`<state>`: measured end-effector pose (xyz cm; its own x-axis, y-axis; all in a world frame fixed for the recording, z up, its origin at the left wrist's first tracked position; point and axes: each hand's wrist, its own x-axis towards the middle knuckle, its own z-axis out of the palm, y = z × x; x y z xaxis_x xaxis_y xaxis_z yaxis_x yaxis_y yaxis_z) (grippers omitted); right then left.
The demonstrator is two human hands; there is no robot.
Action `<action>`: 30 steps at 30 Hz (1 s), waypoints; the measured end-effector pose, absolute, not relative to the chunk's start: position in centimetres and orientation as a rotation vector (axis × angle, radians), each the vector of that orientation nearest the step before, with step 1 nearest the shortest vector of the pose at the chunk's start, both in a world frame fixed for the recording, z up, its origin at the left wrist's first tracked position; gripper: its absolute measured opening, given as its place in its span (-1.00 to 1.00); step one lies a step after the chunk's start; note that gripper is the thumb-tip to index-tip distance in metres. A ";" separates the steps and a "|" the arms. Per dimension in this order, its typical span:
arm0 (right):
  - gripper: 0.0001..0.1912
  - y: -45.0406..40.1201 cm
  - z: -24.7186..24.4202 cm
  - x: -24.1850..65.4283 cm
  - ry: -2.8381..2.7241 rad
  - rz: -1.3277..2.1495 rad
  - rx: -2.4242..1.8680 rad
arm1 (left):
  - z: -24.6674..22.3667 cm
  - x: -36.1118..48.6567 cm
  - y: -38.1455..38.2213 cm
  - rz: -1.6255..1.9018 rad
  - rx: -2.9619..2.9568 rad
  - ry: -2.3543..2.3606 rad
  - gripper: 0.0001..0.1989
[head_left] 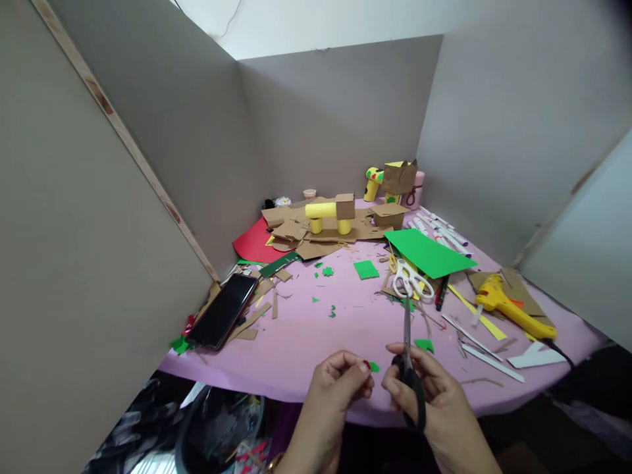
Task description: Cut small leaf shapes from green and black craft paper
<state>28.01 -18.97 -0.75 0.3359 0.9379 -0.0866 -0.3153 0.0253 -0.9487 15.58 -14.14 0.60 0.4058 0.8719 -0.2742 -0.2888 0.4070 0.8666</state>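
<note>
At the table's front edge, my left hand (340, 382) has its fingers pinched together. A small green paper piece (374, 367) shows at those fingertips, and the pinch appears to hold it. Black-handled scissors (407, 368) are in my right hand (434, 388), their blades pointing away from me and looking closed. To the right of the blades lies a green scrap (424, 345). Farther back on the cloth are a green paper square (366, 269), a green cut-out shape (328, 271) and several tiny green bits.
A yellow tube figure with a cardboard head (326, 212) stands at the back. Right are white scissors (412, 280), green sheet (429, 252), markers (447, 234) and a yellow glue gun (513, 307). A phone (224, 309) lies left; a bin (185, 428) stands below. Grey panels (340, 112) surround the table.
</note>
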 end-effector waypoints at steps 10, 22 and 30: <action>-0.69 -19.0 -1.1 28.7 -0.871 1.106 -1.098 | 0.5 16.1 -15.0 0.797 0.773 0.773 -0.83; -0.63 -19.3 -0.4 29.1 -0.798 1.167 -1.084 | -0.1 13.7 -15.4 1.373 2.433 0.722 -0.79; -0.61 -19.4 0.5 28.8 -0.831 1.251 -1.051 | 0.4 13.5 -16.3 1.192 2.490 0.756 -0.62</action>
<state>28.82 -19.38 0.48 0.1543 0.9865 -0.0552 -0.3317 -0.0009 -0.9434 13.53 -16.26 0.41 0.5231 0.5652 0.6379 0.3355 -0.8246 0.4555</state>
